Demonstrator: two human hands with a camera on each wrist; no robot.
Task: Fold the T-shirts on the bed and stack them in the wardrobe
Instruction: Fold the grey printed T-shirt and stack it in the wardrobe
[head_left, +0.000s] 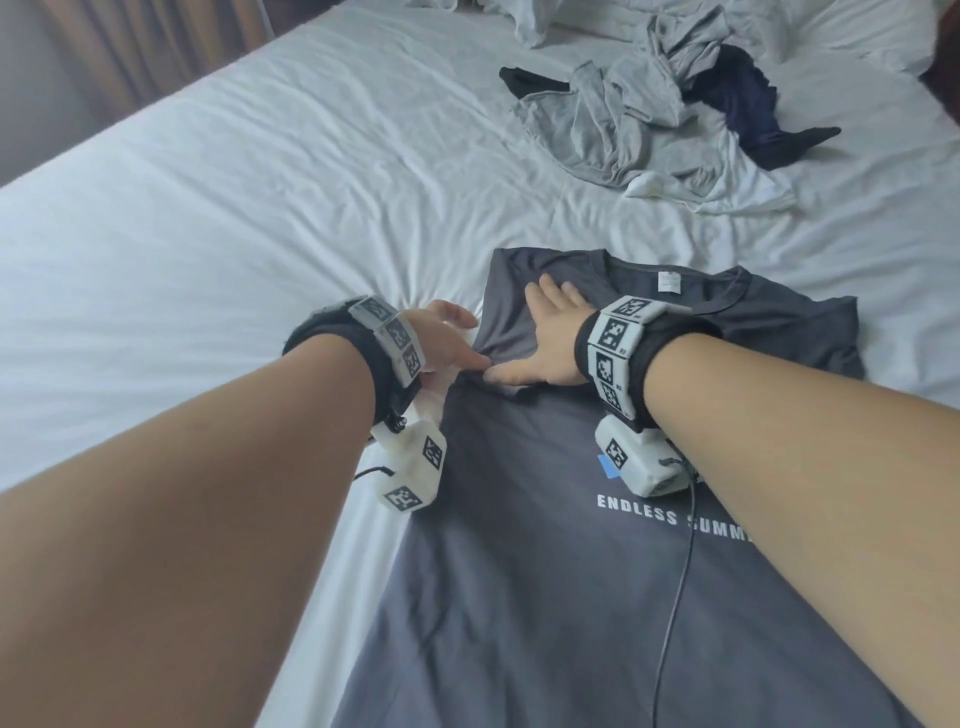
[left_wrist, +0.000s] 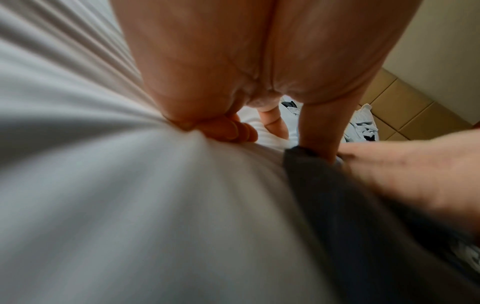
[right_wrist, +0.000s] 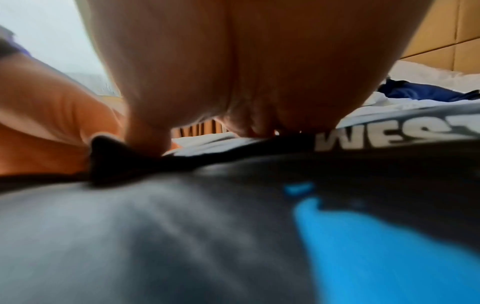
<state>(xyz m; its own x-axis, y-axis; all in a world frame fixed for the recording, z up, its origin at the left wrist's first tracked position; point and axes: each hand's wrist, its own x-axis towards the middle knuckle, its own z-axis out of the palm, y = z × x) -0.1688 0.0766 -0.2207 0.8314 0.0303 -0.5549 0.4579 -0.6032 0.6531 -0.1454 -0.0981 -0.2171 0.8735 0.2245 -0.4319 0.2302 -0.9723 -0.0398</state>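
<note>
A dark grey T-shirt (head_left: 571, 597) printed "ENDLESS SUMMER" lies face up on the white bed sheet (head_left: 260, 234), its left sleeve folded in over the chest. My right hand (head_left: 545, 332) lies flat on that folded sleeve, fingers straight and spread. My left hand (head_left: 447, 338) sits on the sheet just beside the shirt's left edge. Its thumb reaches to the fold next to the right thumb. In the left wrist view the left hand (left_wrist: 221, 61) has its other fingers curled against the sheet, and one straight digit touches the grey T-shirt (left_wrist: 350, 205) at its corner.
A loose pile of grey, navy and black garments (head_left: 649, 114) lies at the far right of the bed. Crumpled pillows (head_left: 519, 21) are at the head, and a brown curtain (head_left: 130, 52) hangs beyond the left edge. A thin black cable (head_left: 680, 597) trails over the shirt.
</note>
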